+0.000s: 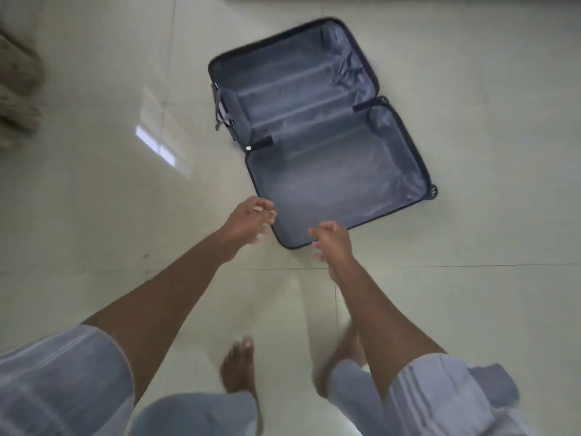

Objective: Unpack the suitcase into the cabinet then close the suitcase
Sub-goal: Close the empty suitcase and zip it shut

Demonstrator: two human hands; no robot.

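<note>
- Nearest the camera, pale striped sleeves frame the bottom corners, and a bare foot stands on the pale tiled floor between them; a second foot to its right is blurred.
- Both bare forearms reach forward and down from the sleeves toward the near end of the suitcase.
- The left hand hangs just left of the suitcase's near corner, fingers loosely curled and holding nothing; whether it touches the rim cannot be told through the blur.
- The right hand is at the near edge of the suitcase, fingers also loosely curled with nothing between them; contact with the rim cannot be told.
- The suitcase lies open and flat on the floor, right of centre, turned at an angle, its two halves side by side, one nearer and one farther.
- Both halves show only grey lining; a dark rim runs round each.
- A wheel shows at the right corner of the near half.
- A strap or handle sits on the left side of the far half.
- Far left, a bundle of beige fabric lies at the frame edge.
</note>
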